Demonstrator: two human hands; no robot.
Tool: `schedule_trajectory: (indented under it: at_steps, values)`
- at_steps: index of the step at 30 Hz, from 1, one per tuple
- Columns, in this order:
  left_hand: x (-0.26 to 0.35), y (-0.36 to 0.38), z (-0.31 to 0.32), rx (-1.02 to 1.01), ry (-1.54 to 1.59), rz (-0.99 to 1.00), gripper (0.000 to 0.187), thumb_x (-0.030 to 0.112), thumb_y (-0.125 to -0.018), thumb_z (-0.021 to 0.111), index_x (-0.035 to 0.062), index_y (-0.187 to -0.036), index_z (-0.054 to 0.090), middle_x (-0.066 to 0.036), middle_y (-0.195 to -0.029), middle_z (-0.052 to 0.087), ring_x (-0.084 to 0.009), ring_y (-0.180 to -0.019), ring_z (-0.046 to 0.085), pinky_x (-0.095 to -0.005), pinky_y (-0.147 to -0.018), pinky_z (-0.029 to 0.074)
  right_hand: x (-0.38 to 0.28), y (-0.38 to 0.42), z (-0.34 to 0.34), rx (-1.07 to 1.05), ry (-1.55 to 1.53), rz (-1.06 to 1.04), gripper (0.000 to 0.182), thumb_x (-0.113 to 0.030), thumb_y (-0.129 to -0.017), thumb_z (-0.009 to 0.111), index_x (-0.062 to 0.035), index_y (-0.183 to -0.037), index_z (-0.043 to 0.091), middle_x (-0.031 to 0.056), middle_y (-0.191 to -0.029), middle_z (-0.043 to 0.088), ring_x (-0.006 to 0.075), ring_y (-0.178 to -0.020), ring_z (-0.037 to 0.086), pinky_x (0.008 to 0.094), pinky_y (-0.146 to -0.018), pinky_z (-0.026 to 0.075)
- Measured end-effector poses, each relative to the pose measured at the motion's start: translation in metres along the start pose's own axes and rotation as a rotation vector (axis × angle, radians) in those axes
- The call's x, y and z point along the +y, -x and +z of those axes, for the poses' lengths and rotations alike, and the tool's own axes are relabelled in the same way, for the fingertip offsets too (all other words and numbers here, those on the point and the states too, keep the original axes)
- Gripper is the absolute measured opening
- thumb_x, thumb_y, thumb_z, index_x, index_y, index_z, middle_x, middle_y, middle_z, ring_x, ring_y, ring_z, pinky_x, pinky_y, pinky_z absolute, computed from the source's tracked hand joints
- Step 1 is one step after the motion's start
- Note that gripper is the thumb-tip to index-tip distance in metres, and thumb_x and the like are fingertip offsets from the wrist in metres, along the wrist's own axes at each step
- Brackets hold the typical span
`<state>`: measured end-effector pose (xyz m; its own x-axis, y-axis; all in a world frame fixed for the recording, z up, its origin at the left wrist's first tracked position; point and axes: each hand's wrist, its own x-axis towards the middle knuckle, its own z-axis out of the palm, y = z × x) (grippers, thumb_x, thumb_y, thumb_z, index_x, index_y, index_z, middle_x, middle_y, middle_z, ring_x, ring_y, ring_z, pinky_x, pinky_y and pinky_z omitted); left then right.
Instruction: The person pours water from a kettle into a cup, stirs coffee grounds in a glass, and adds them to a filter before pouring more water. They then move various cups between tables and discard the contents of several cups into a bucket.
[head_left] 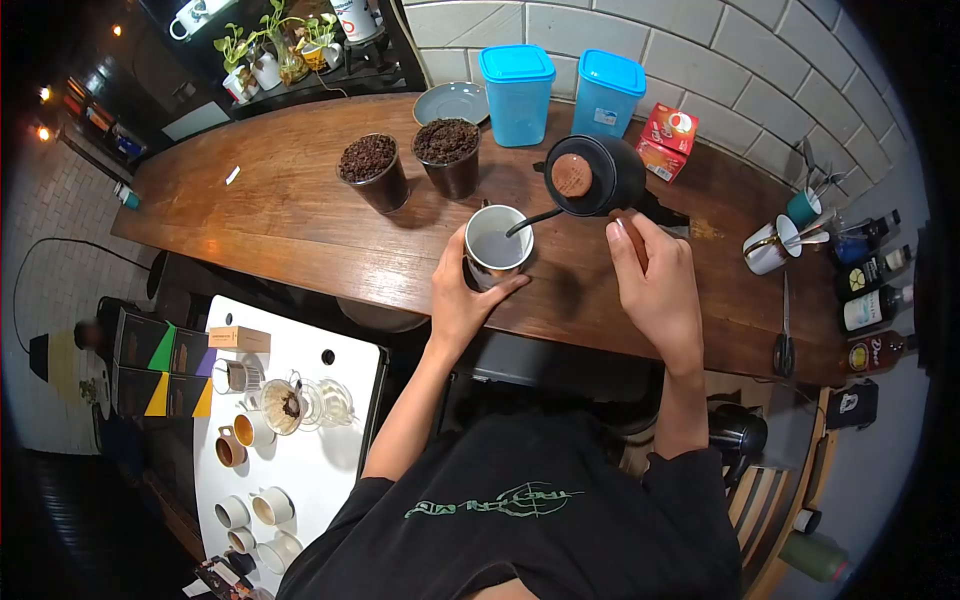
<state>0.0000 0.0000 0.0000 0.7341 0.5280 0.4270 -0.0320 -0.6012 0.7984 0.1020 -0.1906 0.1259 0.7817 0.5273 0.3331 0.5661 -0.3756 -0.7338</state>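
My left hand (462,300) is wrapped round a white mug (499,240) near the front edge of the wooden counter. Greyish liquid shows inside the mug. My right hand (652,280) grips the handle of a black gooseneck kettle (612,175) with a round brown lid knob. The kettle is held just to the right of the mug, its thin curved spout tip over the mug's opening. Behind the mug stand two clear cups filled with dark brown crumbly material, one (374,175) at the left and one (448,158) nearer the mug.
Two blue-lidded containers (517,100), a grey plate (452,103) and a red box (667,142) stand along the wall. At the right are a utensil mug (768,246), scissors (785,350) and bottles (872,308). A white table (330,430) at lower left holds several cups and a glass dripper.
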Motion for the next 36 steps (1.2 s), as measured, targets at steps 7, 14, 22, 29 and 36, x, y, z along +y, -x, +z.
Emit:
schedule_trajectory:
  at_steps: [7, 14, 22, 29, 36]
  values:
    - [-0.001, 0.0, 0.003, 0.014, 0.005, 0.021, 0.08, 0.028, -0.064, 0.091, -0.0006, -0.127, 0.05, -0.02, -0.112, 0.064, -0.0325, -0.106, 0.064, -0.041, -0.091, 0.05, 0.001, 0.0, -0.001, 0.011, -0.006, -0.032, 0.028, -0.019, -0.096, 0.057, 0.0045, -0.079, 0.057, 0.0221, -0.059, 0.051, 0.0343, -0.047, 0.049, 0.0393, -0.05, 0.037]
    - [0.001, 0.0, 0.002, 0.015, 0.02, 0.013, 0.079, 0.028, -0.064, 0.091, -0.0005, -0.126, 0.05, -0.02, -0.113, 0.064, -0.0321, -0.105, 0.064, -0.0406, -0.091, 0.05, 0.008, -0.001, 0.001, 0.024, -0.028, -0.029, 0.032, -0.021, -0.097, 0.056, 0.0044, -0.077, 0.055, 0.0203, -0.057, 0.045, 0.0256, -0.045, 0.044, 0.0369, -0.049, 0.035]
    - [0.004, -0.002, 0.0, 0.019, 0.023, 0.023, 0.077, 0.027, -0.067, 0.09, -0.0001, -0.127, 0.05, -0.02, -0.113, 0.064, -0.0317, -0.107, 0.064, -0.04, -0.091, 0.05, 0.036, -0.009, -0.003, -0.243, -0.584, 0.353, 0.031, -0.03, -0.101, 0.05, -0.0098, -0.078, 0.047, -0.0081, -0.054, 0.034, 0.0005, -0.041, 0.025, 0.0201, -0.038, 0.02]
    - [0.002, -0.003, 0.0, 0.02, 0.045, -0.008, 0.074, 0.023, -0.069, 0.088, -0.0007, -0.127, 0.05, -0.019, -0.11, 0.066, -0.0299, -0.105, 0.066, -0.0392, -0.091, 0.051, 0.052, 0.011, -0.026, -0.221, -0.853, 0.528, 0.033, -0.036, -0.101, 0.051, -0.0112, -0.079, 0.047, -0.0087, -0.054, 0.03, 0.0004, -0.041, 0.024, 0.0195, -0.037, 0.019]
    - [0.005, 0.001, 0.001, 0.046, 0.021, 0.014, 0.073, 0.022, -0.069, 0.088, -0.0017, -0.126, 0.05, -0.019, -0.11, 0.067, -0.0285, -0.103, 0.067, -0.0377, -0.091, 0.051, 0.094, 0.05, -0.05, -0.084, -0.888, 0.593, 0.032, -0.036, -0.101, 0.05, -0.0109, -0.081, 0.048, -0.0077, -0.053, 0.03, 0.0011, -0.039, 0.024, 0.0195, -0.035, 0.018]
